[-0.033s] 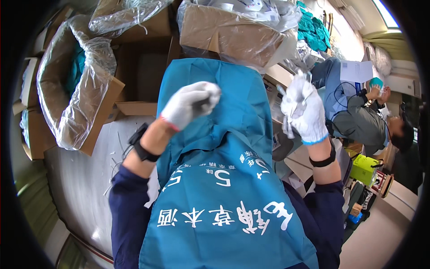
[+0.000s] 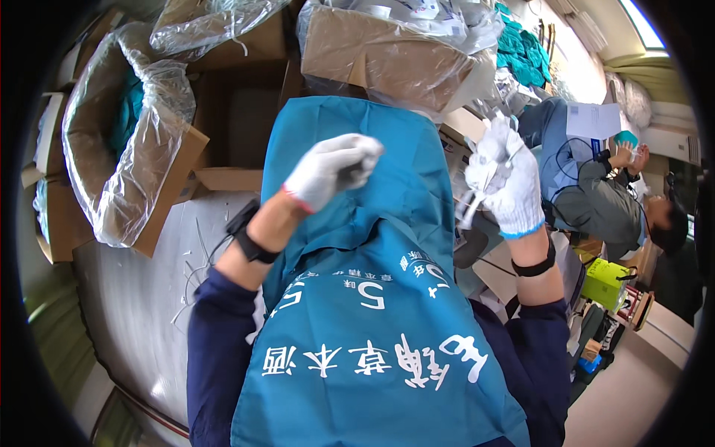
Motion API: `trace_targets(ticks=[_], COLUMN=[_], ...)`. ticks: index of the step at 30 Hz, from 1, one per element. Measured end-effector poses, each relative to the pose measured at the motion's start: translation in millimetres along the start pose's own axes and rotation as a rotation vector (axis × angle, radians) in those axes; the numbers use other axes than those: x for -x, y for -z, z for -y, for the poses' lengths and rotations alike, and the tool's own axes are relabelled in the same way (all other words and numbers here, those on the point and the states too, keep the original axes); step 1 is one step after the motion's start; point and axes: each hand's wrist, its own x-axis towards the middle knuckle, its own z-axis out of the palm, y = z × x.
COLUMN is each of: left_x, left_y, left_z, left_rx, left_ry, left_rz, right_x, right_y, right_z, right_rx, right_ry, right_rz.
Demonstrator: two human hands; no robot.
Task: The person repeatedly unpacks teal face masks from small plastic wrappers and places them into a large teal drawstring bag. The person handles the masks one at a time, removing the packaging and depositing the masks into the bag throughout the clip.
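Observation:
Over the upper part of the blue printed apron (image 2: 357, 320) on my lap, my left hand (image 2: 335, 170) in a white knitted glove has its fingers curled together. Whether anything small is pinched in it is hidden. To the right of the apron, my right hand (image 2: 508, 179), gloved in white with a blue cuff, is closed on a bunch of whitish strips (image 2: 468, 210). Their loose ends hang out toward the left and below the fingers. I cannot make out exactly what the strips are. The two hands are apart.
An open carton (image 2: 395, 56) lined with clear plastic stands ahead. Another plastic-lined carton (image 2: 167, 171) at the left holds green cloth (image 2: 128, 115). A co-worker (image 2: 599, 194) sits at the right near a lime-green bag (image 2: 605, 283). Thin cords lie on the grey floor (image 2: 149, 313).
My left hand has shifted a little to the right, toward my right hand. The strips in my right hand now hang lower and further left.

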Motion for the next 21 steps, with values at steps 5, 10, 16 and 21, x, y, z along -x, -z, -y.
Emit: trace_targets(ticks=[5, 10, 16, 21], left_x=[-46.1, -29.6, -14.3, -0.2], left_y=[-38.5, -41.4, -49.1, -38.2], left_z=[46.6, 45.7, 51.7, 32.2], left_rx=[-0.458, -0.425, -0.509, -0.618], left_ry=[-0.173, 0.038, -0.018, -0.162], left_rz=[0.212, 0.381, 0.320, 0.294], right_x=[-17.9, -29.7, -35.4, -30.8], right_y=[-4.8, 5.6, 11.6, 27.5], right_z=[-18.3, -24.6, -28.0, -43.1], right_rx=[-0.230, -0.155, -0.136, 0.689], right_ry=[-0.125, 0.011, 0.084, 0.398], right_rz=[0.289, 0.306, 0.283, 0.485])
